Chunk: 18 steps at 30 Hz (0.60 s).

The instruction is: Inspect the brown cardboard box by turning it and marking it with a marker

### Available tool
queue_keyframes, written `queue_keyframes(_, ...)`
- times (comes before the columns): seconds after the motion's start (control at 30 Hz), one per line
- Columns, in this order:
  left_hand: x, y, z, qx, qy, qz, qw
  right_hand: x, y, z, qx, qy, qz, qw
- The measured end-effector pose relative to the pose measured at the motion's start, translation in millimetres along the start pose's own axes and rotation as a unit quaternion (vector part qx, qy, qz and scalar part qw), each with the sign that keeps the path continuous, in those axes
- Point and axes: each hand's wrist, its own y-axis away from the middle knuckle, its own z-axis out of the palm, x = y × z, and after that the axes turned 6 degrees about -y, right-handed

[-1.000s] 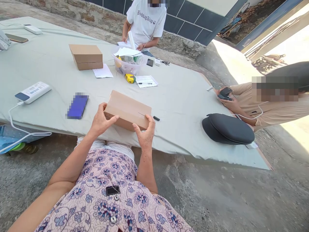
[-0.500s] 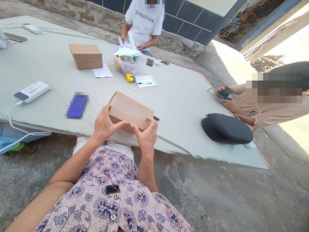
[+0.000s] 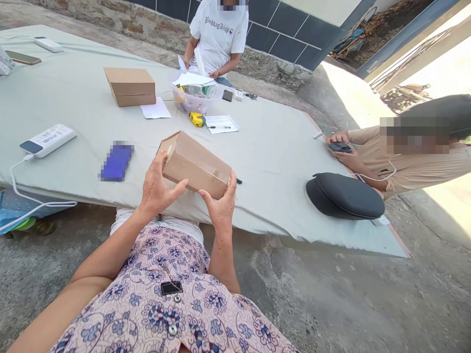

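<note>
The **left hand** (image 3: 157, 190) is held open around the low left end of the **box** (image 3: 194, 165), with the fingers spread up its side and the thumb stretched along the near face. The **right hand** (image 3: 221, 204) is cupped narrower against the other end, its fingers (image 3: 230, 184) curled over the corner. The box is thus carried between the 2 hands, pressed from both ends, and is tilted so that a long face is turned up toward the head camera. Whether its lower edge touches the **sheet** (image 3: 274, 157) beneath cannot be told.

A **black object** (image 3: 239, 181) lies just beside the box, partly hidden behind it, and its kind is hard to make out. To the left, a **phone** (image 3: 117, 163) is blurred out, and a **power bank** (image 3: 47, 140) is placed near the sheet's edge, where its **cable** (image 3: 22, 184) is led down over the side. Farther off, a **tape measure** (image 3: 197, 119) is laid near a **paper** (image 3: 222, 124), and a **second box** (image 3: 129, 87) stands by a **tub** (image 3: 196, 97), whose contents are partly covered. On the right, a **dark device** (image 3: 340, 147) is held under a co-worker's **hands** (image 3: 344, 149), with a **black cushion** (image 3: 345, 196) close by. The upper edge of the view cuts off a second **co-worker** (image 3: 219, 37).
</note>
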Motion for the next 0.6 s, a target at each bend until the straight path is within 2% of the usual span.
queue_keyframes(0.23,-19.0,-15.1,-13.9,-0.001,0.092,-0.081,0.992,4.6,-3.5,-4.1,0.018,-0.104,0.031,0.994)
queue_keyframes(0.4,-20.0,-19.4,-21.5,-0.031,0.142,-0.084,0.986,12.6,-6.9,-10.2,0.019,-0.096,0.038,0.994)
queue_keyframes(0.5,-15.7,-19.7,-26.7,-0.042,0.132,-0.075,0.987,12.6,-5.9,-10.7,0.028,-0.088,0.044,0.995)
queue_keyframes(0.6,-12.6,-19.8,-33.6,-0.026,0.073,-0.073,0.994,8.3,-4.2,-9.8,0.036,-0.071,0.044,0.996)
